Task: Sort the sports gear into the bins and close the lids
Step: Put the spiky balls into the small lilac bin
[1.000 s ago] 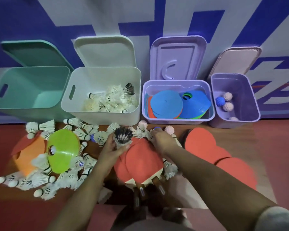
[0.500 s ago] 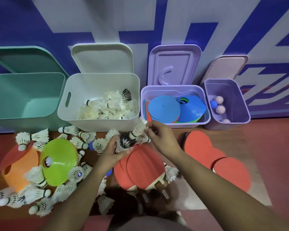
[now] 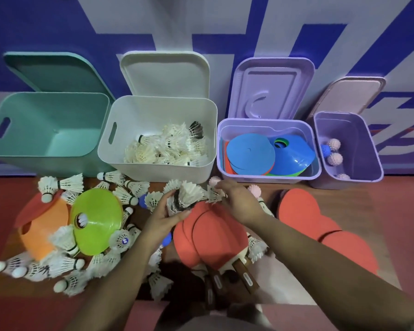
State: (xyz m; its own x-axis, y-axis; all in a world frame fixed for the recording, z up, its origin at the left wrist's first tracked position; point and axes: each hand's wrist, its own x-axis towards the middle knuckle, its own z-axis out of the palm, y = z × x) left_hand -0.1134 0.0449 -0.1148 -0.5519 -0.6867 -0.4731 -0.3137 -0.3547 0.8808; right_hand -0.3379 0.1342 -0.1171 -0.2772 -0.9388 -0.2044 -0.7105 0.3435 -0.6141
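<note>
Four open bins stand along the wall: a teal bin [image 3: 22, 149], a white bin [image 3: 112, 161] holding several shuttlecocks [image 3: 163, 149], a lilac bin [image 3: 225, 173] with flat cones, and a small purple bin [image 3: 368, 168] with spiky balls [image 3: 334, 151]. My left hand [image 3: 164, 216] grips a bunch of shuttlecocks [image 3: 187, 194], one dark-feathered, just in front of the white bin. My right hand [image 3: 237, 201] pinches a white shuttlecock [image 3: 213, 195] beside that bunch. Red paddles [image 3: 213, 237] lie under both hands.
Loose shuttlecocks [image 3: 67, 266] litter the floor at left around a green cone [image 3: 98, 220] and an orange cone [image 3: 43, 230]. More red paddles [image 3: 320, 220] lie at right. A pink spiky ball [image 3: 255, 189] and blue balls [image 3: 142, 200] sit near my hands. Lids lean on the wall.
Both hands came together in front of the white bin. The left hand's bunch has grown with white shuttlecocks added beside the dark one. The right hand picked a shuttlecock off the floor.
</note>
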